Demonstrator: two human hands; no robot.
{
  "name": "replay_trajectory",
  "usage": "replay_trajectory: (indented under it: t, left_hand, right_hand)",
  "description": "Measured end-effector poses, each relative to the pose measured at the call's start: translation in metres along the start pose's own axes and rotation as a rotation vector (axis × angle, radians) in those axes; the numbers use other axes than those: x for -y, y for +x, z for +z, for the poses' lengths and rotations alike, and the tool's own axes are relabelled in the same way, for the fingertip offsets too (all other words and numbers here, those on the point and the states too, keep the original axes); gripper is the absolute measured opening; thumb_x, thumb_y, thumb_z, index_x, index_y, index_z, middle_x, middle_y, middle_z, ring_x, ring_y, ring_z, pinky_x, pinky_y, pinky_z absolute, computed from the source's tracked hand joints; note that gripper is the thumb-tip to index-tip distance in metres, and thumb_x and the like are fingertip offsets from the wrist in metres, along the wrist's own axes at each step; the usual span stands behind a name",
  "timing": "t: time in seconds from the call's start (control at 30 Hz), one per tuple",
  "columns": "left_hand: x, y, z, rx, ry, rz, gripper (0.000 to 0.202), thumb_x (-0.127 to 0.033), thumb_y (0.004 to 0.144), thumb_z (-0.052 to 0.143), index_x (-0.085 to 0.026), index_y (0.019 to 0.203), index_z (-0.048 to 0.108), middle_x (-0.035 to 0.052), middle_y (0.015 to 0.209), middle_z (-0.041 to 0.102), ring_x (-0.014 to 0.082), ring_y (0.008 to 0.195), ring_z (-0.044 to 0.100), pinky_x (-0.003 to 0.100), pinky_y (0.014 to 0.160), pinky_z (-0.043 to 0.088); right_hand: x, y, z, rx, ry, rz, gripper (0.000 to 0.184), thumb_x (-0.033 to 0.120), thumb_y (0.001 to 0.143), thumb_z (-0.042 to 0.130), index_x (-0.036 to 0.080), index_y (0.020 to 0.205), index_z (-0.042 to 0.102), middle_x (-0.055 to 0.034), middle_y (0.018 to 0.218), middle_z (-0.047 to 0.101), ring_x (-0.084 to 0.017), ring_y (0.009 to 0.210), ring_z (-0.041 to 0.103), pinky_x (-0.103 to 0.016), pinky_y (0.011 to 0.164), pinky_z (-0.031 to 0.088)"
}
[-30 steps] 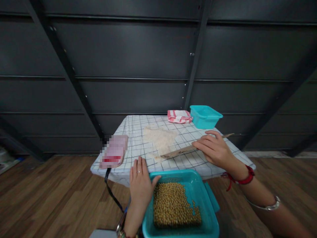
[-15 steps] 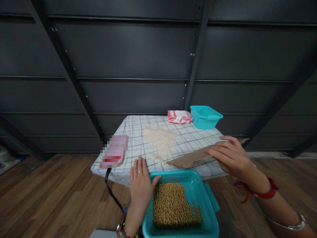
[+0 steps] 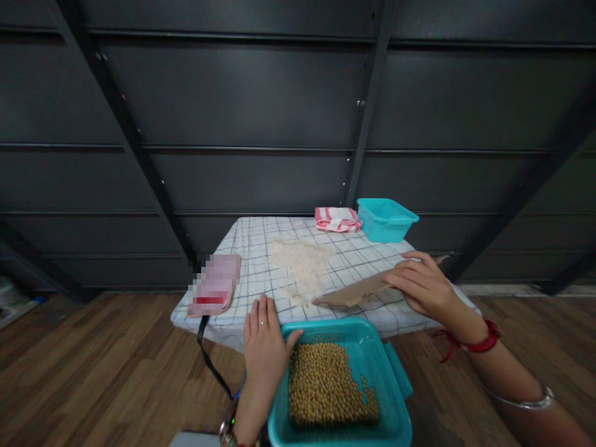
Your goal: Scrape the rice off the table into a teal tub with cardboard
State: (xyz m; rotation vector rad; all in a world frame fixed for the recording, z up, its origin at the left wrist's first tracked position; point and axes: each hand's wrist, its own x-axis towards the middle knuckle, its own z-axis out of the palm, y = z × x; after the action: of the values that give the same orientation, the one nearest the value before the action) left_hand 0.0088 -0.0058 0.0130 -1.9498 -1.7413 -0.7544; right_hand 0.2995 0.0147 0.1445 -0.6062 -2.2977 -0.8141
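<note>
Holding a long, flat strip of brown cardboard [image 3: 349,292] beside a spread of pale, fine powder [image 3: 305,264]

Right of centre in the frame, our right hand [image 3: 421,288] is curled over the strip, thumb hidden, fingers closed on its upper right stretch. The strip slants down to the left, its tip near the powder's lower end; we cannot tell whether its lower edge presses on the white, dark-checked cloth [image 3: 249,248]. We judge it light and fairly stiff, dry rather than slippery, though liable to bend or fray at its ragged edge. A grip nearer mid-length should steady the tip; the far end gives reach but more flex.

At lower centre, our left hand [image 3: 266,347] lies flat and holds nothing we can see, fingers together, thumb spread at the upper left corner of a turquoise plastic tub [image 3: 339,324] of round, golden-brown beans [image 3: 330,385]
</note>
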Motion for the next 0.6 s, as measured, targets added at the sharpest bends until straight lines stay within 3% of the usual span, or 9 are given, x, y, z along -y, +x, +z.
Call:
replay_trajectory:
  t: [0.27,0.6]
  left_hand:
    - [0.001,-0.002,0.002,0.026,-0.007,-0.017,0.074,-0.06,0.08,0.034,-0.001,0.124,0.042,0.024,0.127,0.049,0.035,0.118,0.043,0.05,0.094,0.036]
    - [0.001,-0.002,0.004,-0.002,-0.011,-0.022,0.074,-0.061,0.08,0.031,-0.004,0.125,0.041,0.0231,0.126,0.05,0.0344,0.118,0.043,0.05,0.095,0.036]
  right_hand:
    - [-0.017,-0.01,0.005,-0.028,0.048,0.023,0.029,0.004,0.081,0.043,0.022,0.1,0.055,-0.0016,0.077,0.066,-0.016,0.071,0.057,-0.039,0.076,0.042]
    - [-0.039,-0.015,0.028,-0.098,0.024,0.072,0.028,0.004,0.08,0.04,0.022,0.09,0.059,-0.0032,0.081,0.066,-0.017,0.077,0.059,-0.038,0.073,0.043]
